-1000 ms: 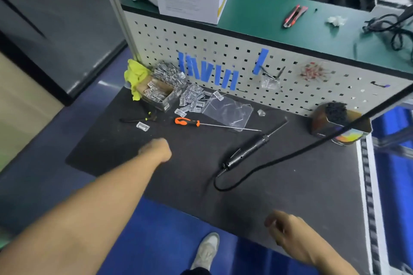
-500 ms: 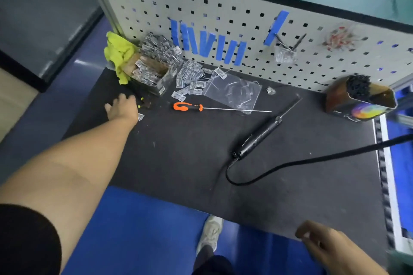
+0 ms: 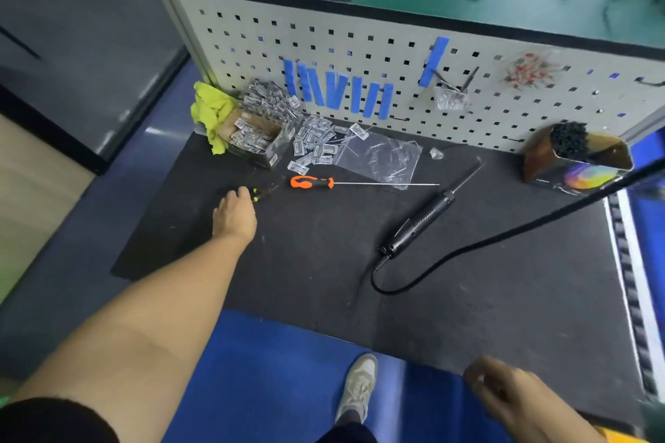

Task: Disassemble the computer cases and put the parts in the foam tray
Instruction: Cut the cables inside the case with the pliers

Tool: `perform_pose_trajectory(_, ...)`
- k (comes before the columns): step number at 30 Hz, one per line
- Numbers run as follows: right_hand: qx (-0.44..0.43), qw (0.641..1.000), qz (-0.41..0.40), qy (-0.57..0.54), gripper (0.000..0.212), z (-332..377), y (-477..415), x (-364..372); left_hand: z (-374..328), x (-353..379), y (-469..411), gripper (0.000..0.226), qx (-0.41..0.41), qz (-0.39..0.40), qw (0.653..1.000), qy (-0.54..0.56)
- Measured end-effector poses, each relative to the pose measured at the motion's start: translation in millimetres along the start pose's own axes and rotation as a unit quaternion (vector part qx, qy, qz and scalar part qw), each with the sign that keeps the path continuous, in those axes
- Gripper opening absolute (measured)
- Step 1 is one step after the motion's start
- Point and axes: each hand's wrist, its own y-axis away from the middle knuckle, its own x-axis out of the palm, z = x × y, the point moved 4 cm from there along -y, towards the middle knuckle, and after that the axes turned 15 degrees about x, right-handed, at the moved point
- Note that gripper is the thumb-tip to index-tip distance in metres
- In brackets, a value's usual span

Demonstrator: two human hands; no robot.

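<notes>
My left hand point(image 3: 234, 212) reaches across the black mat point(image 3: 324, 255), and its fingers curl down onto a small dark tool with yellow marks point(image 3: 264, 191) lying there. An orange-handled screwdriver point(image 3: 313, 182) lies just right of that tool. A black electric screwdriver point(image 3: 421, 223) with a cord lies mid-mat. My right hand point(image 3: 503, 396) hovers at the mat's near edge, fingers loosely curled around nothing. No computer case or foam tray shows in this view.
A small cardboard box of silver packets point(image 3: 252, 135), a yellow cloth point(image 3: 210, 111) and a clear plastic bag point(image 3: 381, 155) sit along the pegboard point(image 3: 396, 47). A container of black parts point(image 3: 575, 158) stands at the right. My shoe point(image 3: 358, 385) is on the blue floor.
My left hand stretched forward to the small dark tool and its fingers curled onto it. My right hand stayed low at the near edge. The view shifted as my head moved.
</notes>
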Motion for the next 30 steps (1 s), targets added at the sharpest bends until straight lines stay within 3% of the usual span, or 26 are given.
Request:
perform_pose_trajectory(5, -0.040, 0.999, -0.023, -0.016, 0.013, -14.6, 13.4, 10.0, -54.7, -14.8, 50.1, 0.012, -0.033, -0.059, 0.987, 0.148)
perform_pose_trajectory(9, -0.072, 0.993, -0.056, -0.073, 0.023, -33.4, 33.3, 21.5, -111.3, -36.0, 100.8, 0.013, -0.096, -0.143, 0.933, 0.316)
perform_pose_trajectory(12, -0.083, 0.986, -0.059, -0.129, 0.022, -50.2, 52.5, 31.4, -153.4, -42.0, 145.9, 0.022, -0.109, -0.162, 0.908, 0.371)
perform_pose_trajectory(16, -0.097, 0.971, -0.080, -0.203, 0.012, -71.9, 83.1, 42.2, -200.0, -28.4, 208.0, 0.021, -0.093, -0.113, 0.887, 0.438)
perform_pose_trajectory(20, -0.131, 0.938, -0.114, -0.298, 0.007, -82.5, 104.6, 44.1, -253.9, -23.7, 256.2, 0.026, -0.054, -0.048, 0.825, 0.561)
perform_pose_trajectory(22, -0.125, 0.914, -0.127, -0.364, 0.018, -96.4, 114.0, 46.0, -286.9, -27.6, 285.6, 0.030, -0.029, -0.002, 0.807, 0.590)
perform_pose_trajectory(26, -0.079, 0.880, -0.124, -0.452, 0.063, -131.9, 126.1, 58.7, -350.4, -43.5, 348.1, 0.029, 0.063, 0.098, 0.752, 0.649)
perform_pose_trajectory(30, -0.037, 0.849, -0.199, -0.487, 0.076, -181.5, 156.7, 62.5, -411.1, -67.9, 402.8, 0.025, 0.161, 0.217, 0.694, 0.667)
